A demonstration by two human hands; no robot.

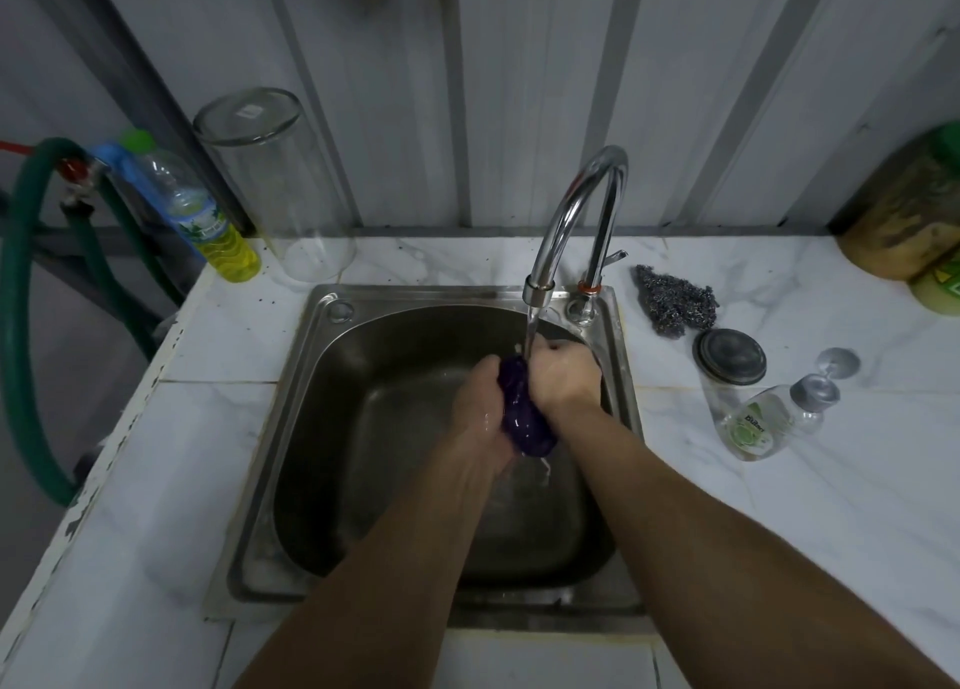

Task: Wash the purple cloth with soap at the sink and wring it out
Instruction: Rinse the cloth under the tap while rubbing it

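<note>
A ribbed grey-white metal panel wall [519,90] is seen behind a white marble-tiled table [779,506], whose chipped left edge is flanked by a looped green rubber hose [15,324]; dim light is cast throughout.

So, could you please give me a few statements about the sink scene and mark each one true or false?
1. Both hands grip the purple cloth over the sink. True: left hand and right hand squeeze it.
2. The tap is off. False: water runs onto the cloth.
3. A steel scourer lies on the counter right of the sink. True.
4. The bottle of yellow liquid stands right of the sink. False: it stands at the back left.
</note>
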